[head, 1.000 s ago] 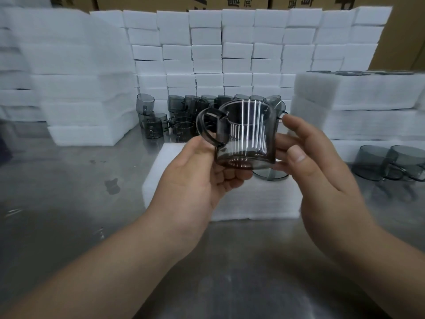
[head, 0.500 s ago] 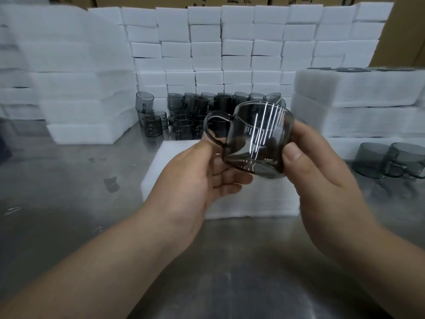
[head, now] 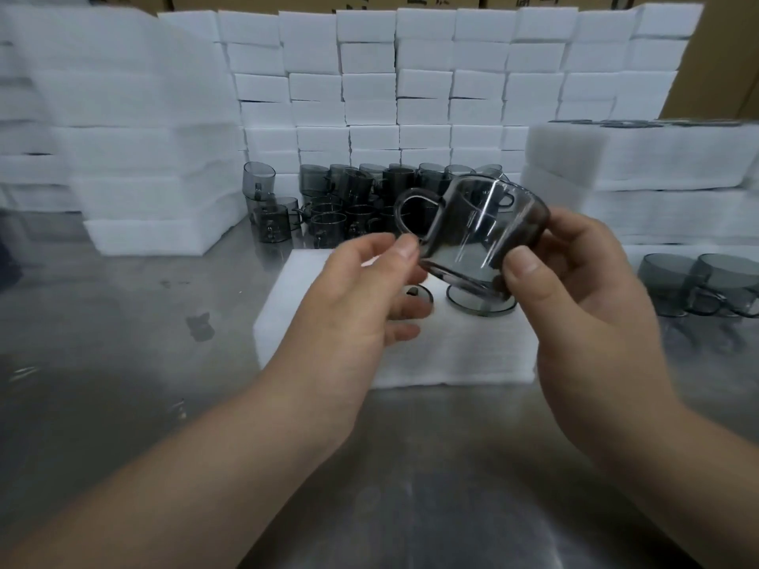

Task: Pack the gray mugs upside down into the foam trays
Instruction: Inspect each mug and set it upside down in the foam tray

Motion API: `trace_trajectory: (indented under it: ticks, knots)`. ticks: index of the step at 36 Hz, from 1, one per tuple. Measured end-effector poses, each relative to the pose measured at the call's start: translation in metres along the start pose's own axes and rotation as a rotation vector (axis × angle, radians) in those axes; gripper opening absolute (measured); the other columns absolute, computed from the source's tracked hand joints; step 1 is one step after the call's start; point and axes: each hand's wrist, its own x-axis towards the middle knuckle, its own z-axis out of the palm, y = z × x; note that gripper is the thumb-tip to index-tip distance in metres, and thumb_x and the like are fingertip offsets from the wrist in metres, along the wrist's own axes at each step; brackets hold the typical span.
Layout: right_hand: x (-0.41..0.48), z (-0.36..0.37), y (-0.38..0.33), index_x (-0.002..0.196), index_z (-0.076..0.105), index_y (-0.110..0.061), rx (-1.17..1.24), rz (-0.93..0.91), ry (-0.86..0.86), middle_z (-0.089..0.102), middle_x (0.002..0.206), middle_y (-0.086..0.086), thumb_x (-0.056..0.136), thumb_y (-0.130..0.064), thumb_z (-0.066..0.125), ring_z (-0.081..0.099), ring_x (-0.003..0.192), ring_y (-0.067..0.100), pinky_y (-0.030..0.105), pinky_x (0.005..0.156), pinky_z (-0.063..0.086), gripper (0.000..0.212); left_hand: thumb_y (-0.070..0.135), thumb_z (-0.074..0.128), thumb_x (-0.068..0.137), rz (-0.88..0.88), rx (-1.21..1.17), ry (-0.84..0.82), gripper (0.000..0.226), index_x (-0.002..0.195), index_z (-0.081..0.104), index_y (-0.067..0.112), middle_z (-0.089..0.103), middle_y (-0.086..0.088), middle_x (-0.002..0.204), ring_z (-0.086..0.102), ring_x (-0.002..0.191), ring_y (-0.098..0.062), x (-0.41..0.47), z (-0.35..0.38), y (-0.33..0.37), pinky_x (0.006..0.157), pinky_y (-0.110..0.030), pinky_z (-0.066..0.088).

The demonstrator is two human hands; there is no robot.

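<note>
Right hand (head: 583, 305) fingers grasp the tilted gray mug (head: 480, 232), half hiding a packed mug (head: 476, 306); blurred left hand (head: 357, 305) fingers released.

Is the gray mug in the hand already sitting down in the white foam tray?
No, the right hand grips the gray mug tilted in the air above the foam tray.

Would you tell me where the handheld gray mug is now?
Head view, centre-right: the gray mug sits tilted in the right hand, above the foam tray, left hand beside its handle.
</note>
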Motion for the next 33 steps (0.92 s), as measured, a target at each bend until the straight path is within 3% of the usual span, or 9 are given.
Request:
trace_trajectory:
  ticks: [2,4,7,10,15,21,26,29,33]
  knots:
    - [0.000,0.000,0.000,0.100,0.054,-0.028,-0.036,-0.009,0.031,0.063,0.088,-0.015,0.072,-0.025,0.061,0.059,0.080,-0.008,0.007,0.067,0.045,0.029,0.043,0.061,0.066,0.122,0.116,0.121,0.035,0.097,0.052,0.030,0.065,0.016,0.078,0.061,0.068,-0.003,0.000,0.001,0.000,0.067,-0.029,0.049]
    - [0.000,0.001,0.000,0.100,0.054,-0.030,-0.076,-0.013,0.051,0.061,0.094,-0.011,0.071,-0.027,0.062,0.059,0.081,-0.007,0.007,0.068,0.045,0.030,0.041,0.068,0.061,0.304,0.287,0.182,0.039,0.094,0.047,0.037,0.059,0.017,0.084,0.057,0.067,0.002,-0.003,0.001,0.001,0.067,-0.023,0.047]
    - [0.001,0.000,0.001,0.100,0.054,-0.032,-0.110,-0.008,0.050,0.061,0.097,-0.008,0.069,-0.030,0.068,0.060,0.088,-0.001,0.012,0.073,0.046,0.034,0.046,0.063,0.065,0.534,0.561,0.109,0.038,0.097,0.044,0.054,0.052,0.023,0.097,0.055,0.081,0.000,-0.011,0.001,0.002,0.070,-0.014,0.045]
    - [0.000,0.001,0.001,0.099,0.054,-0.035,-0.130,-0.008,0.024,0.062,0.099,-0.008,0.063,-0.042,0.068,0.062,0.090,0.005,0.020,0.078,0.049,0.039,0.043,0.059,0.073,0.676,0.837,0.023,0.047,0.117,0.042,0.045,0.044,0.024,0.109,0.049,0.094,0.009,-0.016,0.001,0.000,0.079,-0.003,0.037]
    - [-0.002,0.003,0.001,0.099,0.054,-0.037,-0.111,-0.018,-0.007,0.061,0.101,-0.011,0.062,-0.041,0.066,0.064,0.084,0.003,0.018,0.074,0.050,0.039,0.046,0.056,0.074,0.661,0.933,0.024,0.059,0.129,0.036,0.039,0.039,0.017,0.116,0.043,0.097,0.011,-0.015,-0.001,-0.002,0.085,0.000,0.033]
    - [-0.004,0.003,0.000,0.109,0.050,-0.039,-0.116,-0.024,-0.065,0.060,0.108,-0.011,0.065,-0.041,0.063,0.062,0.094,0.005,0.022,0.084,0.049,0.046,0.045,0.055,0.075,0.639,0.921,0.032,0.061,0.132,0.033,0.039,0.039,0.026,0.112,0.043,0.098,0.016,-0.012,-0.002,-0.007,0.086,0.001,0.031]
    - [-0.004,0.002,-0.002,0.115,0.041,-0.039,-0.107,-0.049,-0.066,0.057,0.108,-0.012,0.073,-0.024,0.063,0.059,0.094,-0.005,0.010,0.080,0.045,0.050,0.047,0.054,0.075,0.577,0.818,0.044,0.064,0.133,0.027,0.048,0.043,0.025,0.114,0.054,0.100,0.003,-0.010,-0.003,-0.011,0.090,-0.007,0.039]
    - [-0.005,0.001,-0.003,0.116,0.042,-0.041,-0.098,-0.046,-0.096,0.060,0.109,-0.016,0.070,-0.033,0.064,0.057,0.101,-0.006,0.012,0.084,0.044,0.052,0.048,0.055,0.075,0.561,0.770,0.047,0.065,0.132,0.025,0.052,0.046,0.020,0.113,0.059,0.101,-0.006,-0.009,-0.004,-0.011,0.089,-0.017,0.046]
    - [-0.005,-0.001,-0.003,0.119,0.042,-0.039,-0.056,-0.059,-0.130,0.062,0.110,-0.017,0.070,-0.035,0.050,0.056,0.103,-0.006,0.010,0.083,0.044,0.050,0.049,0.054,0.076,0.555,0.777,0.053,0.067,0.134,0.021,0.053,0.048,0.019,0.112,0.059,0.099,-0.006,-0.009,-0.005,-0.009,0.087,-0.016,0.046]
